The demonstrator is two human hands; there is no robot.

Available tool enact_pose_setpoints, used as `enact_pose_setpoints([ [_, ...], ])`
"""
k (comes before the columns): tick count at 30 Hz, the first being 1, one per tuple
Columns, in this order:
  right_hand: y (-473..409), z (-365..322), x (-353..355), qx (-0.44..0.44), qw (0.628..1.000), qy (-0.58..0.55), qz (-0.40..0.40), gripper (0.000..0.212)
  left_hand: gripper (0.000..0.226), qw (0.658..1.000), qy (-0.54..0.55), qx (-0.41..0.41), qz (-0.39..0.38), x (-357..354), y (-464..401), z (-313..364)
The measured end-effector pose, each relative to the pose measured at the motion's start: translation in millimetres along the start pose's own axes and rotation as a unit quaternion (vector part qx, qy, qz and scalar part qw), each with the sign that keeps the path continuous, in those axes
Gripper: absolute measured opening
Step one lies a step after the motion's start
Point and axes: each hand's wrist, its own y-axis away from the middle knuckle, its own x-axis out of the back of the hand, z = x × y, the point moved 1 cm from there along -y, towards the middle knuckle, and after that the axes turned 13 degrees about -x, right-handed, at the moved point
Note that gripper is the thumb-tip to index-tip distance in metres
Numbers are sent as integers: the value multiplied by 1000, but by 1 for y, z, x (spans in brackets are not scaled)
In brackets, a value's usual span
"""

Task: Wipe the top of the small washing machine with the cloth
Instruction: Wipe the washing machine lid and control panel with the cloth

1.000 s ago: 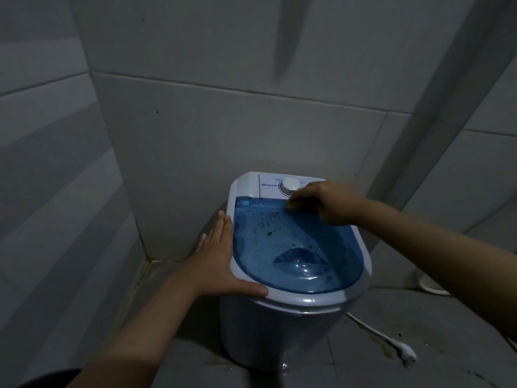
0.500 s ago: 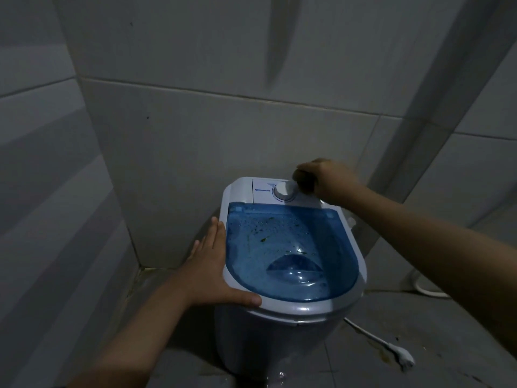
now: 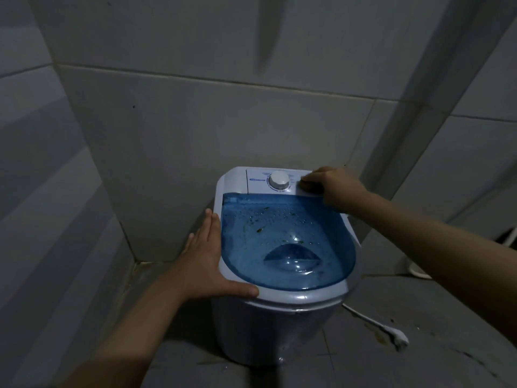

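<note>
The small white washing machine (image 3: 279,329) stands on the floor in a tiled corner. Its blue see-through lid (image 3: 285,242) carries dark specks and droplets. A white knob (image 3: 279,179) sits on the back control panel. My left hand (image 3: 204,264) lies flat against the machine's left side, thumb hooked over the front rim. My right hand (image 3: 333,189) rests on the panel's right end, just right of the knob, fingers curled down on a dark cloth (image 3: 307,188) that is mostly hidden under them.
Tiled walls close in behind and to the left of the machine. A white power cord with its plug (image 3: 397,338) lies on the stained floor at the right. A white hose end (image 3: 419,273) shows near the right wall.
My right hand has moved with the cloth from the back edge of the blue lid up onto the control panel, then to the right of the knob. My left hand has stayed on the machine's left side.
</note>
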Motion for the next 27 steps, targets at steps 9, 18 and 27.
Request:
enact_pose_setpoints([
  [9, 66, -5, -4, 11, 999, 39, -13, 51, 158, 1000, -2, -1, 12, 1, -1, 2],
  [18, 116, -12, -6, 1, 998, 58, -11, 54, 160, 1000, 3, 0, 17, 4, -1, 0],
  [27, 151, -20, -1, -10, 997, 70, -31, 60, 161, 1000, 1, -6, 19, 0, 3, 4],
])
